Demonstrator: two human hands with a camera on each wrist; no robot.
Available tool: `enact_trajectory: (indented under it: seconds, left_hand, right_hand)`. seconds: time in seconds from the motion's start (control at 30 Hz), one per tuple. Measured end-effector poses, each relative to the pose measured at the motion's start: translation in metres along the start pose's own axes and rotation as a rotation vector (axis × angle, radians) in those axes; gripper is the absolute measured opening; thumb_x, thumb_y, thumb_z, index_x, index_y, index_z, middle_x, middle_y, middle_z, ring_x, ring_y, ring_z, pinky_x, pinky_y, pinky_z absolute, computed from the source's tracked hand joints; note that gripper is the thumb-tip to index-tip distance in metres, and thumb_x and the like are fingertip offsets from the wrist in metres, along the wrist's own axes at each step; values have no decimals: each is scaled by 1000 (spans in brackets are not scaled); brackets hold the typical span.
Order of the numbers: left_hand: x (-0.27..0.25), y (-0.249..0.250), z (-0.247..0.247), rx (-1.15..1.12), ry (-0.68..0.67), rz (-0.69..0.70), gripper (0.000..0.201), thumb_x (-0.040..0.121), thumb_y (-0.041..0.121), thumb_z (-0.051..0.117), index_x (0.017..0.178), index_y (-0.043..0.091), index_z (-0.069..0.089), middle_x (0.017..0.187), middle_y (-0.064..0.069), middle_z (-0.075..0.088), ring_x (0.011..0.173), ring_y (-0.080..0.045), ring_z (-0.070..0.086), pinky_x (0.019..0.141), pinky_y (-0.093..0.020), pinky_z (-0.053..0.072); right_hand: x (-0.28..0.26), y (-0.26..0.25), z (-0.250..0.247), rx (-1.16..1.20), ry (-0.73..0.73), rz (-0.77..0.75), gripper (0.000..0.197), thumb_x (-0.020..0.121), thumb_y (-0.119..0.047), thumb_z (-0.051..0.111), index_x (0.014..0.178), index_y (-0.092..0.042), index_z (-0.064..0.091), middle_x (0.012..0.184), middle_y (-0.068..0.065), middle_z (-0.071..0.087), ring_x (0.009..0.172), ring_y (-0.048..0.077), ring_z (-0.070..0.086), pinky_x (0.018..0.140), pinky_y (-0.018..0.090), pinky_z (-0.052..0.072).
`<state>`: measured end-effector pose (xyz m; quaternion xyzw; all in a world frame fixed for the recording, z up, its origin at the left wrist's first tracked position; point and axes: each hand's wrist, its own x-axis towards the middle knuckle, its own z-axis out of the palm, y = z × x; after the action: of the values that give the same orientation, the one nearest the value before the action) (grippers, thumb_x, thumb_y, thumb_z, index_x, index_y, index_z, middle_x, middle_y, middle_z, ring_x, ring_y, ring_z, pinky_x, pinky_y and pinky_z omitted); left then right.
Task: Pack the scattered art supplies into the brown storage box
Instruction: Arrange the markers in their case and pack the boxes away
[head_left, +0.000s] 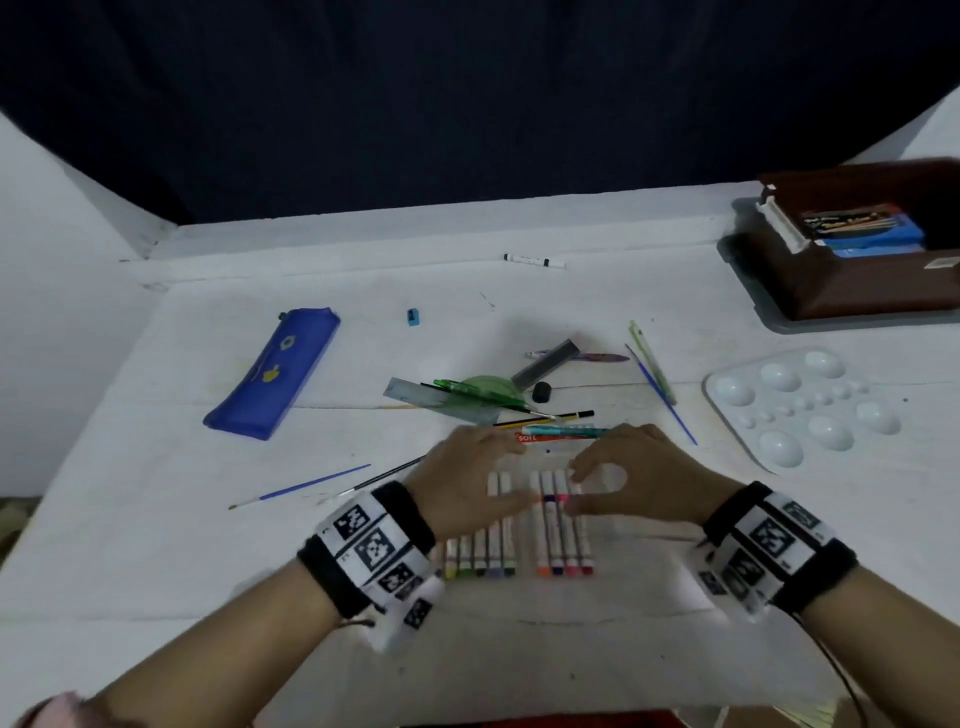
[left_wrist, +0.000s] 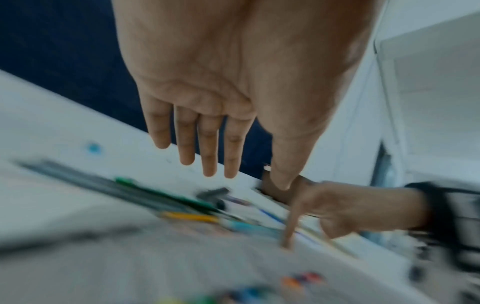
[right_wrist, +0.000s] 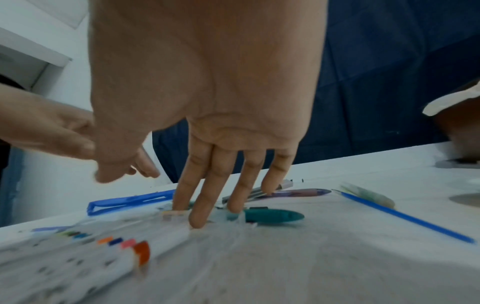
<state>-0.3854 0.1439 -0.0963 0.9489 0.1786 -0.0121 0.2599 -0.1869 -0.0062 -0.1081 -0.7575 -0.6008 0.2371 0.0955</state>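
a: where are the hands?

b: both low over the marker set (head_left: 519, 525) at the near middle of the counter (head_left: 156, 545). the left hand (head_left: 462, 480) has its fingers straight and together, holding nothing. the right hand (head_left: 641, 475) is also spread loose, grasping nothing; in the right wrist view its fingertips (right_wrist: 198, 223) come down at the far end of the markers, whether pressing or just touching i cannot tell.

a: how do the markers look?

b: white barrels side by side in a clear sleeve, coloured caps toward the person: yellow, green, purple in one group, then orange, dark blue, pink, red.

a: and further out?

b: just beyond the fingers a teal pen (head_left: 566, 430) and a yellow pencil (head_left: 545, 420), then a green protractor (head_left: 491, 388) on a grey ruler (head_left: 410, 392). a blue pencil case (head_left: 272, 371) lies to the left, a white palette (head_left: 802, 408) to the right.

a: the box?

b: the brown storage box (head_left: 857, 288) sits at the far right corner on a grey tray (head_left: 748, 296), open, with a blue packet (head_left: 872, 236) inside.
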Motion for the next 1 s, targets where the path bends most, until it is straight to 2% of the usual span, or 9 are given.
enact_trajectory:
  seconds: [0.07, 0.17, 0.33, 0.47, 0.57, 0.63, 0.73, 0.9, 1.0]
  left_hand:
    - [1, -41, -27, 20, 92, -109, 64, 73, 70, 38, 123, 34, 52, 128, 7, 54, 117, -12, 49, 99, -38, 42]
    - [-1, -119, -64, 72, 190, -514, 63, 78, 59, 50, 130, 23, 46, 132, -4, 51, 121, -25, 47, 101, -38, 39]
    - [-22, -216, -96, 180, 162, -1024, 101, 59, 75, 61, 136, 14, 32, 137, -14, 42, 125, -37, 39, 105, -47, 33]
    - [-30, -204, -96, 150, 135, -964, 68, 71, 45, 68, 127, 15, 43, 118, -16, 50, 108, -37, 49, 93, -41, 43]
    - [-26, -178, -84, 39, 270, -760, 77, 64, 51, 63, 128, 15, 43, 117, -14, 49, 107, -37, 48, 86, -43, 45]
    - [-20, -158, -75, -131, 383, -602, 79, 58, 55, 49, 121, 9, 46, 105, -13, 57, 91, -31, 55, 76, -31, 46]
    - [-3, -136, -77, -293, 379, -520, 45, 79, 37, 49, 114, 8, 45, 84, -4, 60, 68, -18, 54, 56, -14, 38]
    - [20, -147, -82, -153, 378, -526, 28, 90, 8, 50, 117, 4, 46, 91, -10, 58, 82, -29, 56, 62, -28, 35]
    - [15, -166, -83, -48, 423, -693, 35, 85, 11, 52, 119, 9, 46, 105, -18, 59, 97, -39, 56, 80, -46, 46]
  right_hand:
    - [14, -1, -2, 83, 82, 4, 61, 66, -82, 44, 101, -37, 66, 97, -28, 60, 94, -3, 51, 93, 25, 36]
    - [34, 2, 2, 251, 153, -9, 41, 80, -60, 56, 100, -27, 69, 98, -13, 68, 91, 2, 60, 87, 30, 50]
    - [65, -2, -3, 281, 134, 14, 17, 89, -34, 60, 103, -25, 65, 100, -9, 60, 91, 5, 57, 80, 21, 49]
    - [88, 2, -18, 289, 163, -17, 14, 89, -31, 60, 100, -25, 66, 98, -12, 61, 90, 2, 57, 74, 13, 41]
    - [111, 10, -36, 275, 208, -55, 11, 89, -21, 63, 99, -19, 67, 96, -7, 61, 89, 9, 59, 76, 12, 42]
    - [130, 18, -50, 252, 209, -48, 9, 89, -21, 62, 97, -21, 67, 96, -4, 62, 88, 12, 60, 79, 20, 47]
    - [161, 32, -68, 209, 242, 6, 14, 92, -19, 56, 101, -19, 66, 101, -2, 61, 90, 14, 57, 80, 24, 45]
    - [216, 54, -96, 110, 259, 117, 25, 93, -8, 46, 109, -9, 65, 119, 11, 60, 108, 27, 56, 92, 32, 44]
    - [245, 62, -113, 85, 264, 207, 32, 92, -3, 41, 115, -6, 63, 127, 14, 56, 112, 31, 54, 94, 33, 43]
